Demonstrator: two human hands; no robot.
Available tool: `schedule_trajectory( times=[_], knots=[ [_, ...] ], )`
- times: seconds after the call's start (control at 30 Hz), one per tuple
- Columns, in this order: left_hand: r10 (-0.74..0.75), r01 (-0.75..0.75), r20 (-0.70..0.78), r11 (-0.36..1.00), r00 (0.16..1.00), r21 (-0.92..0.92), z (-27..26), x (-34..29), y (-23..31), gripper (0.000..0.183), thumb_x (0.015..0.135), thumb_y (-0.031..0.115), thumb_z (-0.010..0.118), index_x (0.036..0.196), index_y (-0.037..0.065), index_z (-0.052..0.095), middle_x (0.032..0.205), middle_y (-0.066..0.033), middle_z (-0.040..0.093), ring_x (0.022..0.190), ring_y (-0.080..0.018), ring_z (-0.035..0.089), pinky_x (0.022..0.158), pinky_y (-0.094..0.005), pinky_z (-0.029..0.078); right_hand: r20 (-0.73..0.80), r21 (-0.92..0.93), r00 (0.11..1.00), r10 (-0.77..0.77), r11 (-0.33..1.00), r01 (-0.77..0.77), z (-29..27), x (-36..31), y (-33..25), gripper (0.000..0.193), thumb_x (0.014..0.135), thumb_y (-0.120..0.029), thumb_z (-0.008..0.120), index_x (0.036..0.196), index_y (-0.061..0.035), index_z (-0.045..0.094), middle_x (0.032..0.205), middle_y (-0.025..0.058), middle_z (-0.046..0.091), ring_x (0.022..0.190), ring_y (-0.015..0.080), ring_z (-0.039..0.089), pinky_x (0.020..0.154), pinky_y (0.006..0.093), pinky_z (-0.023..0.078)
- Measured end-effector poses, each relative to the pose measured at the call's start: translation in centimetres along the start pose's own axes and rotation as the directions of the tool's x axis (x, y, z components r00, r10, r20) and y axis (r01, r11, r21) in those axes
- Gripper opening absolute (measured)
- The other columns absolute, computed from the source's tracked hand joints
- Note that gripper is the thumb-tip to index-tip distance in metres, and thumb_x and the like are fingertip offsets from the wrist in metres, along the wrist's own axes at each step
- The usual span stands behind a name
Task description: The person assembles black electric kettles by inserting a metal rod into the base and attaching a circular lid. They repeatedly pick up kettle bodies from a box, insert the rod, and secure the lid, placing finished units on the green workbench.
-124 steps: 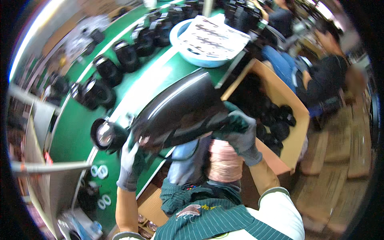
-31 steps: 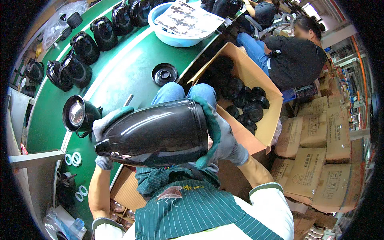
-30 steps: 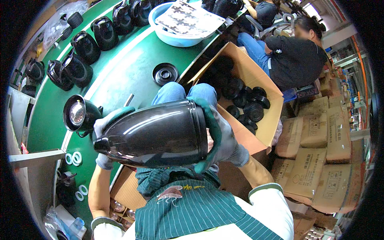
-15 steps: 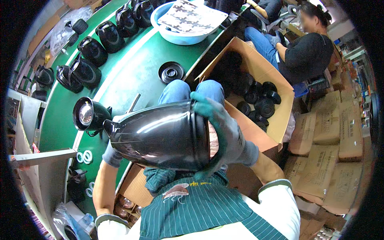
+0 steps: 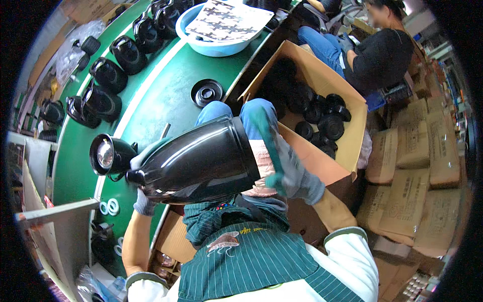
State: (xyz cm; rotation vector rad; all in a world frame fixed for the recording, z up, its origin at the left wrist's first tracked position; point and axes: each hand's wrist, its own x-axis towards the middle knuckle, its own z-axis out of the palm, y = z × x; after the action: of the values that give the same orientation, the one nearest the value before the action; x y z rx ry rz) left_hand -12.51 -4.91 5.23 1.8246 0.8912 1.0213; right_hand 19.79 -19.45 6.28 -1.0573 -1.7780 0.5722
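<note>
A glossy black thermos jug (image 5: 201, 158) lies tilted across my lap, its wide base end toward the right. At its narrow end is a round black lid piece (image 5: 114, 155) with a shiny clear or metallic centre. My left hand (image 5: 146, 157), in a grey and green work glove, grips the jug near the neck and is mostly hidden behind it. Beside the base end is my gloved right hand (image 5: 284, 171), fingers stretched and apart, with nothing in it. A round black base cap (image 5: 207, 93) rests on the green bench beyond my knees.
Several black jugs (image 5: 129, 55) line the green bench (image 5: 163, 95). A blue basin (image 5: 216, 48) carries a printed sheet (image 5: 231, 20). An open carton (image 5: 347, 141) of black round caps (image 5: 331, 127) stands right. Beyond it sits another person (image 5: 377, 55); stacked cartons (image 5: 407, 191) stand right.
My right hand has come away from the jug's base end and its fingers have straightened. The jug has shifted slightly left, still held by my left hand.
</note>
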Motion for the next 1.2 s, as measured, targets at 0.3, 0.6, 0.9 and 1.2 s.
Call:
schedule_trajectory(
  times=[0.3,0.6,0.9,1.2],
  knots=[
    [0.638,-0.766,0.432,0.469,0.638,0.439,-1.5,0.6,5.0,0.029,0.084,0.022,0.076,0.108,0.004,0.078,0.109,-0.0158,0.076,0.096,-0.0292,0.075,0.085,-0.0381,0.060,0.037,0.060,0.991,0.126,0.990,-0.128,3.1,2.7,1.8,0.110,0.081,-0.047,0.083,0.162,-0.0023,0.023,0.162,0.0199,0.031,0.148,0.0344,0.035,0.123,0.0468,0.025],
    [-0.306,0.334,0.134,0.835,0.942,-0.438,0.2,-4.2,-6.5,0.049,0.083,0.022,0.079,0.122,-0.005,0.067,0.115,-0.0161,0.074,0.099,-0.0237,0.074,0.096,-0.0377,0.057,0.020,0.263,0.989,0.148,0.953,-0.148,4.9,0.0,1.4,0.109,0.081,-0.048,0.082,0.162,-0.0036,0.023,0.160,0.0182,0.036,0.146,0.0334,0.039,0.123,0.0490,0.027],
    [0.145,-0.142,-0.064,0.989,0.987,0.040,-0.1,-1.2,-1.3,0.049,0.083,0.021,0.080,0.122,-0.005,0.067,0.116,-0.0170,0.074,0.100,-0.0240,0.073,0.094,-0.0381,0.058,0.003,0.250,0.984,0.180,0.952,-0.175,3.3,6.1,-4.1,0.084,0.102,-0.045,0.058,0.161,0.0027,0.021,0.166,0.0234,0.025,0.152,0.0339,0.029,0.124,0.0401,0.023],
    [0.220,-0.215,-0.073,0.974,0.973,0.065,1.0,-1.2,0.5,0.034,0.087,0.010,0.074,0.117,-0.006,0.072,0.110,-0.0210,0.076,0.098,-0.0256,0.075,0.090,-0.0365,0.060,-0.007,0.614,0.928,0.373,0.734,-0.290,4.9,0.9,-1.2,0.065,0.107,-0.025,0.045,0.162,0.0008,0.020,0.169,0.0178,0.019,0.156,0.0288,0.020,0.127,0.0380,0.014]
  ],
)
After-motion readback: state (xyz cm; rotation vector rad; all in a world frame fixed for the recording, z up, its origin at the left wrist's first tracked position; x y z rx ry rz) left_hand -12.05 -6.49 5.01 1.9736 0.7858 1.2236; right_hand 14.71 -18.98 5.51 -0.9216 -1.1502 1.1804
